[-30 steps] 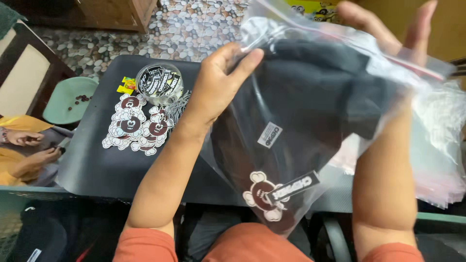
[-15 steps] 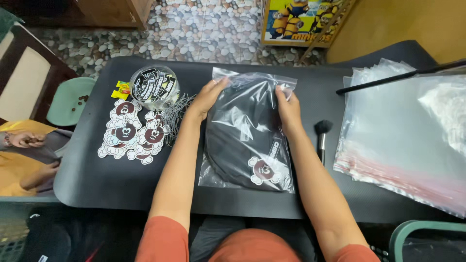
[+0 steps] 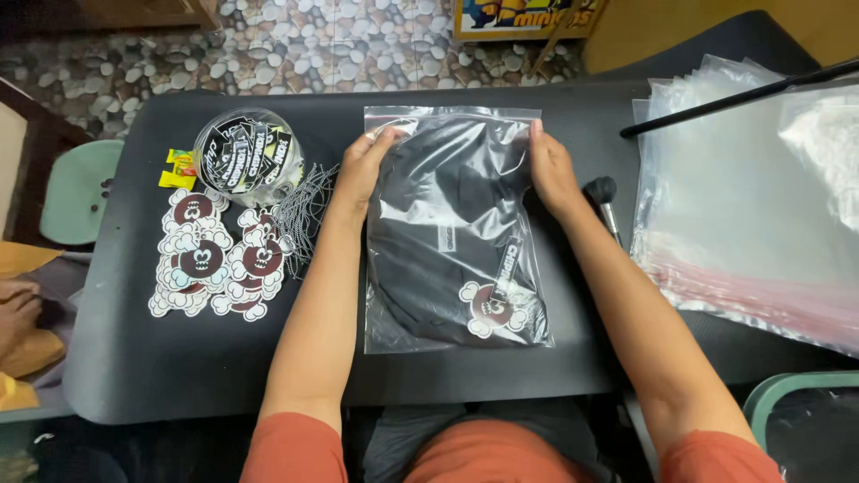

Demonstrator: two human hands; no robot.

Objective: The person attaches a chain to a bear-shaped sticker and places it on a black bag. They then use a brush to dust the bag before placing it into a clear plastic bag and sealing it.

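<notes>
While both hands rest on the far end of the clear bag (image 3: 456, 233), the bag lies flat in the middle of the black worktop (image 3: 125, 376), a dark folded garment (image 3: 447, 224) sealed or nearly sealed inside.

Left hand (image 3: 362, 165): fingers curled over the bag's upper left corner, pinching the plastic edge. Right hand (image 3: 548, 170): fingers bent down on the upper right edge, pressing it to the worktop. Cannot tell whether the strip along the bag's mouth is fully shut.

A round sticker tag (image 3: 489, 307) shows through the plastic near the bag's lower right corner.

Left of the bag: a loose bundle of thin cords (image 3: 300, 215), just beside the left forearm; a clear round tub (image 3: 248, 154) of labels; a spread of cloud-shaped stickers (image 3: 210, 264); small yellow packets (image 3: 177, 170). Right of the bag: a small brush (image 3: 604, 199) near the right wrist, then a stack of empty clear bags (image 3: 743, 224).

Risks, judged: trapped air may leave the bag puffed if the edge is pressed unevenly; the slick plastic may slide on the worktop; the left forearm could drag the cords.
</notes>
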